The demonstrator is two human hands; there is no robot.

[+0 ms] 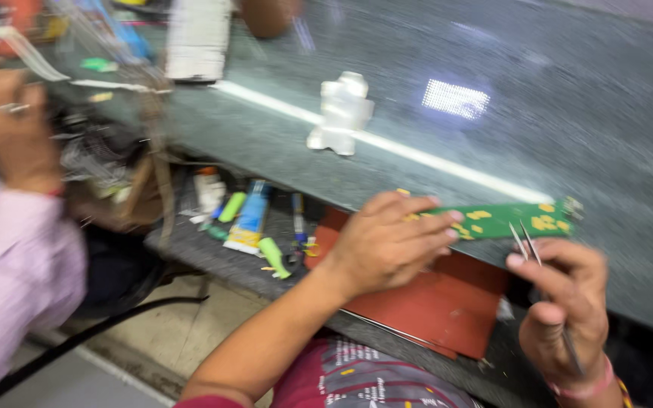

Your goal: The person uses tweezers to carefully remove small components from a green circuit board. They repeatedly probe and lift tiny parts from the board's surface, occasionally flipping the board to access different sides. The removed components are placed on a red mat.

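Head camera is looking down at a grey stone counter [553, 113]. At far left, a co-worker's pink sleeve [9, 264] is showing. Left of centre, tubes and small tools [255, 223] are lying on a lower ledge. At centre, the left hand [387, 242] is gripping a green circuit board [508, 219] above a red mat [432, 302]. At lower right, the right hand [564, 302] is pinching metal tweezers [527, 243], tips touching the board.

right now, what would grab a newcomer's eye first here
The green circuit board with yellow pads, held by the left hand over a red mat. The right hand points tweezers at its edge. Behind, a white crumpled lump sits on the grey counter.
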